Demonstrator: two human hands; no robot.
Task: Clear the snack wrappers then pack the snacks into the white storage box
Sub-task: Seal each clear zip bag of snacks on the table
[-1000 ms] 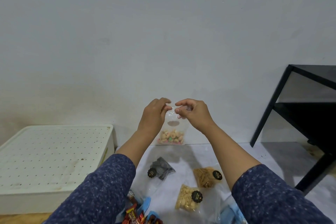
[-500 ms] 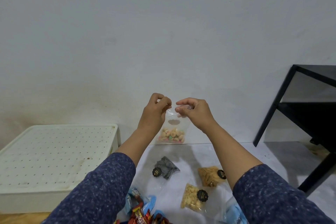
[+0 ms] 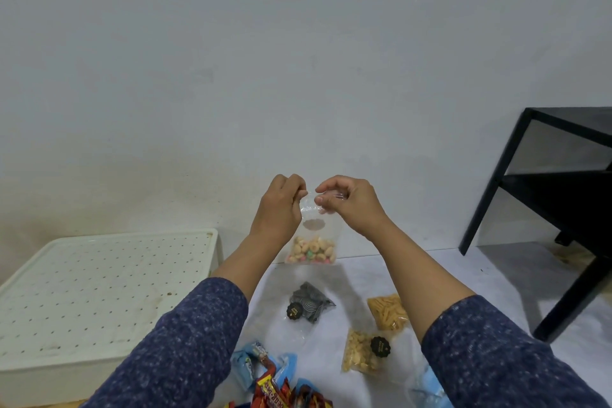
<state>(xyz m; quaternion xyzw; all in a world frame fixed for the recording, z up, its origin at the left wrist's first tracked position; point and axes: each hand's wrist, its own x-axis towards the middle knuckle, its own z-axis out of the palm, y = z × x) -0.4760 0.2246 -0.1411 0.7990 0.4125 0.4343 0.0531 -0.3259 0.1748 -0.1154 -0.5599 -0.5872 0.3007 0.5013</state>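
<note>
1. Both hands are up in front of the wall: the left hand [image 3: 280, 209] and the right hand [image 3: 347, 200] each pinch the top edge of a clear snack bag [image 3: 313, 242], and each grip is clenched on that thin plastic lip.
2. The bag hangs in the air between the hands, with its colourful ring snacks pooled at the bottom.
3. Risk one: the film looks slick, so a pinch could slip and the bag would drop onto the packets below.
4. Risk two: if the hands pull apart unevenly, the top could tear or gape and the rings could spill.
5. The white storage box [image 3: 99, 301] sits low on the left with its perforated lid on, so nothing can go in yet.
6. Below lie a dark packet [image 3: 309, 305], two yellow snack bags [image 3: 387, 311] [image 3: 362, 353] and red wrappers [image 3: 284, 394].
7. A black shelf frame [image 3: 546, 209] stands at the right, well apart.
</note>
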